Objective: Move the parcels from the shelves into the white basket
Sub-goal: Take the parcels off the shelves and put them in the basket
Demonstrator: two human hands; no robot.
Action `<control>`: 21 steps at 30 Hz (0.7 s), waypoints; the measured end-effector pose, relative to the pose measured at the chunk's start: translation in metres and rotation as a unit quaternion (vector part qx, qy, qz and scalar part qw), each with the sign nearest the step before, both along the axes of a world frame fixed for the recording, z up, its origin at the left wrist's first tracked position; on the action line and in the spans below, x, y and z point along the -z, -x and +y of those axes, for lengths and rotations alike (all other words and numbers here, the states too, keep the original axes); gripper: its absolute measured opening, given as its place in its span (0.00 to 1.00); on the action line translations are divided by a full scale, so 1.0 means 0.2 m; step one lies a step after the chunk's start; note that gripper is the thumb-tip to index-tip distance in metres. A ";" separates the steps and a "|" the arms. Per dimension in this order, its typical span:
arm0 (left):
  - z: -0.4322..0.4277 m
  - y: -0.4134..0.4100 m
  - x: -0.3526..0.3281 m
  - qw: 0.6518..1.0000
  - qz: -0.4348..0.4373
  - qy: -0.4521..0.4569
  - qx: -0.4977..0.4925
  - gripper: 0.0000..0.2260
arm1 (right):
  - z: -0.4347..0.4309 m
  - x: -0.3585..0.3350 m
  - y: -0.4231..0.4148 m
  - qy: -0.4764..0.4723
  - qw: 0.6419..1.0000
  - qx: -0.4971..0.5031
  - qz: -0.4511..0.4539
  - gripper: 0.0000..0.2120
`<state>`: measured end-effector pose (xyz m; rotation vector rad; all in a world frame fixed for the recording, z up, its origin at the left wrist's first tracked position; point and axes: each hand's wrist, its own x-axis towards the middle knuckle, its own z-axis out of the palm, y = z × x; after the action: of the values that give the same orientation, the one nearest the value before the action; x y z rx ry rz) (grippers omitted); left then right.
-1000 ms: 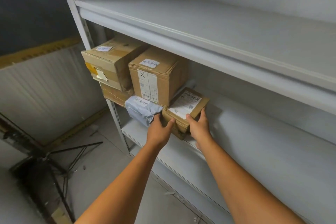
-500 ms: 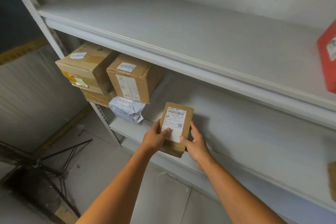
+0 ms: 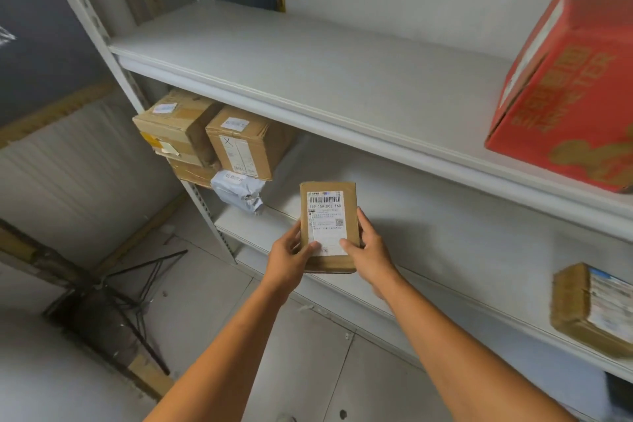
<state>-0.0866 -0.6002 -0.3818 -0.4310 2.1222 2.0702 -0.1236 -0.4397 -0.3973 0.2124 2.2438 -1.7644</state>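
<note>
A small flat cardboard parcel [image 3: 328, 212] with a white barcode label is held upright in front of the lower shelf [image 3: 445, 250]. My left hand [image 3: 291, 255] grips its lower left edge, thumb on the label. My right hand [image 3: 368, 250] grips its lower right edge. At the shelf's left end sit two brown boxes [image 3: 178, 127] [image 3: 245, 142], a flatter box [image 3: 193, 173] under one, and a grey poly bag [image 3: 238, 190]. Another labelled brown parcel [image 3: 589, 310] lies at the right. A red carton [image 3: 568, 89] stands on the upper shelf [image 3: 325, 72]. The white basket is not in view.
The shelf's white upright post [image 3: 102, 34] runs down the left side. A black folded stand [image 3: 113, 298] and wooden strips lie on the grey floor at lower left. A pale corrugated wall panel [image 3: 68, 175] stands left of the shelving.
Both hands lifted the small parcel off the lower shelf and drew it out and upright toward me. The view swung right, bringing the red carton and right-hand parcel into sight.
</note>
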 end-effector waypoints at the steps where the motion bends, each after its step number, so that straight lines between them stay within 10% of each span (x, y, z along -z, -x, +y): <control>1: 0.01 -0.02 -0.04 1.000 0.004 0.001 0.002 0.26 | 0.02 -0.04 0.00 0.012 1.000 -0.005 0.003 0.37; 21: -0.01 0.00 -0.28 0.993 0.072 0.076 0.046 0.32 | 0.15 -0.31 0.08 0.151 0.987 -0.022 -0.058 0.36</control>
<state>-0.0873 -0.6026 -0.3258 -0.2006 2.3439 1.9523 -0.1404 -0.4104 -0.3354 0.1950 1.8577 -1.9845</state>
